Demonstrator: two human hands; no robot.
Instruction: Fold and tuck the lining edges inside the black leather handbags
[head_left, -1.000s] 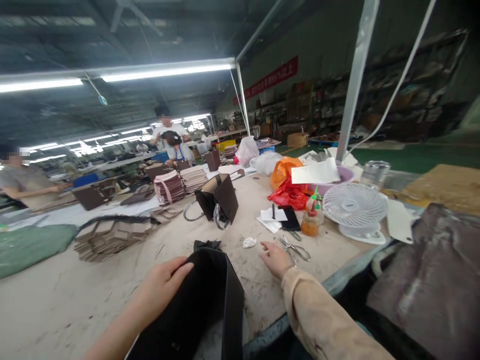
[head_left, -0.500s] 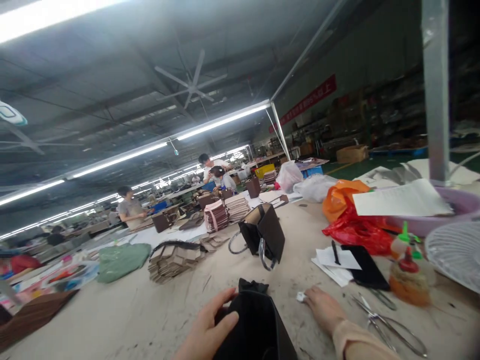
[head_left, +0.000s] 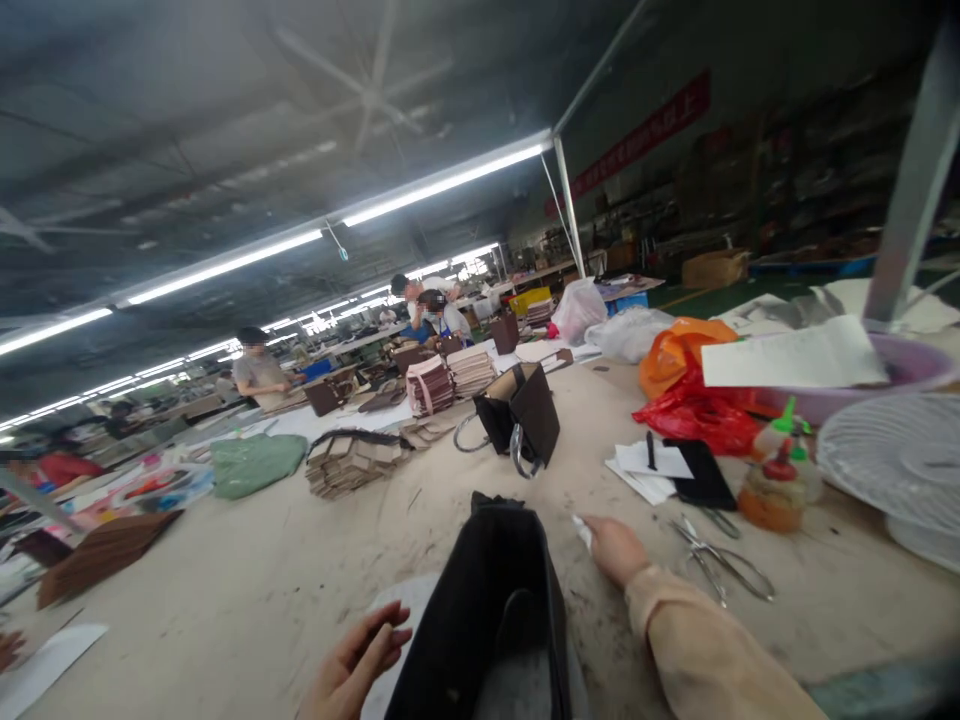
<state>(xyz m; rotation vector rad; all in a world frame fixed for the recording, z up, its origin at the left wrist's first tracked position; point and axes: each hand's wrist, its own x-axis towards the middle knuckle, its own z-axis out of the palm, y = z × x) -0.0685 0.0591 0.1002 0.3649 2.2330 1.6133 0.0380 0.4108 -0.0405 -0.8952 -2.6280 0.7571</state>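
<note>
In front of me stands a black open-topped bag (head_left: 480, 590), its dark inside facing up at me. My left hand (head_left: 367, 655) is just left of it, fingers loosely bent and apart, holding nothing. Beneath the bag's left side shows a white sheet (head_left: 409, 590). To the right of the bag, my right hand (head_left: 619, 550) is closed on a small white scrap (head_left: 582, 532), perhaps paper or cloth, close to the tabletop. Beyond the bag stands a dark brown handbag (head_left: 525, 415) with wrapped handles.
Scissors (head_left: 724, 565), a bottle of amber liquid (head_left: 772, 495), a black phone (head_left: 699, 475) and white papers (head_left: 652, 460) lie on the right. Stacked brown pieces (head_left: 356, 460) and a green bag (head_left: 259, 465) sit at left. Another person's hand (head_left: 9, 648) shows at the left edge.
My left hand has let go of the black bag and moved down and left. More of the bag's inside shows. The right hand still holds the white scrap; the view has tilted downward.
</note>
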